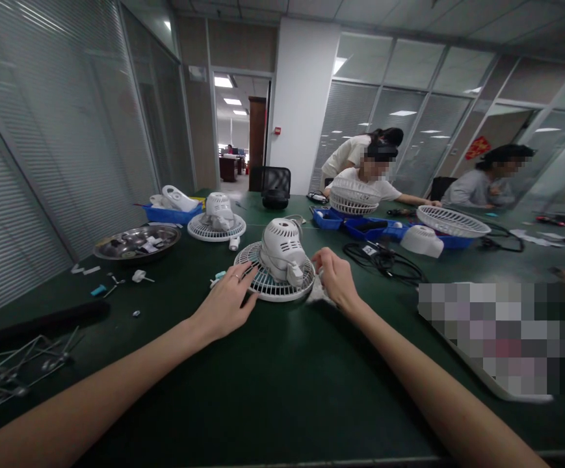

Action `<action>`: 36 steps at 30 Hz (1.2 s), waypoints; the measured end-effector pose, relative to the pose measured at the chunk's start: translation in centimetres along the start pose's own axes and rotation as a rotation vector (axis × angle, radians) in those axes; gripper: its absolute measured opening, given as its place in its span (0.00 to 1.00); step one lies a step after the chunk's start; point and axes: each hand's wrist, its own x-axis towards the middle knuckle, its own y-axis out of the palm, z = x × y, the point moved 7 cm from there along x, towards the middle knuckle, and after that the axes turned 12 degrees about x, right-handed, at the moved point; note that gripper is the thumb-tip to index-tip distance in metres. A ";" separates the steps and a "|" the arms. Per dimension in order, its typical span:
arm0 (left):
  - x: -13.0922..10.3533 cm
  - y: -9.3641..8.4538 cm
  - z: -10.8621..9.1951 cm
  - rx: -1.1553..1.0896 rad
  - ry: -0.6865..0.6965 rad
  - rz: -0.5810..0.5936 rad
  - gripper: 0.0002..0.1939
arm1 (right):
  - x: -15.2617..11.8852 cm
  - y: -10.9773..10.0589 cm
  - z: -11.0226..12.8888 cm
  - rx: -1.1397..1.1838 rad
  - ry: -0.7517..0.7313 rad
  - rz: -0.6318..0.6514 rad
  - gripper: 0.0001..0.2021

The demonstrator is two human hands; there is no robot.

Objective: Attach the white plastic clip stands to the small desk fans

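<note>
In front of me a white fan head [283, 250], with its vented motor housing upward, sits on a round white fan grille [275, 294]. A pale blue part shows through the bars. My left hand [228, 300] lies at the grille's left edge, fingers stretched out and apart, fingertips at the bars. On the other side my right hand [337, 278] is beside the grille's right rim. Its fingers are bent inward and closed; what they hold, if anything, is hidden. Crumpled white material [319, 292] lies under that hand. A white connector [294, 274] hangs on the housing.
Another fan head [220, 211] on a grille, a metal bowl [136, 243] and a blue bin [172, 214] stand left. Metal rods [28, 370] lie near left. Black cables [384, 261], blue trays [366, 227] and a blurred white tray [491, 364] are right. Several people are around the table.
</note>
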 end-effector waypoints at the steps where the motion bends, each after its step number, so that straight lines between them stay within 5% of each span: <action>1: 0.0 -0.2 -0.2 -0.008 0.018 -0.004 0.25 | 0.0 -0.1 0.0 0.029 0.008 -0.013 0.24; 12: -0.3 -1.6 -3.2 -0.039 0.241 0.016 0.23 | 0.5 -0.1 -0.5 0.099 0.002 0.046 0.18; 31: -0.6 -0.7 -3.5 0.024 0.299 0.068 0.28 | 1.6 -0.2 -1.0 0.188 -0.085 0.369 0.28; 36: -0.7 -0.6 -3.9 0.035 0.347 0.054 0.26 | 1.9 -1.4 -1.4 0.283 -0.067 0.323 0.31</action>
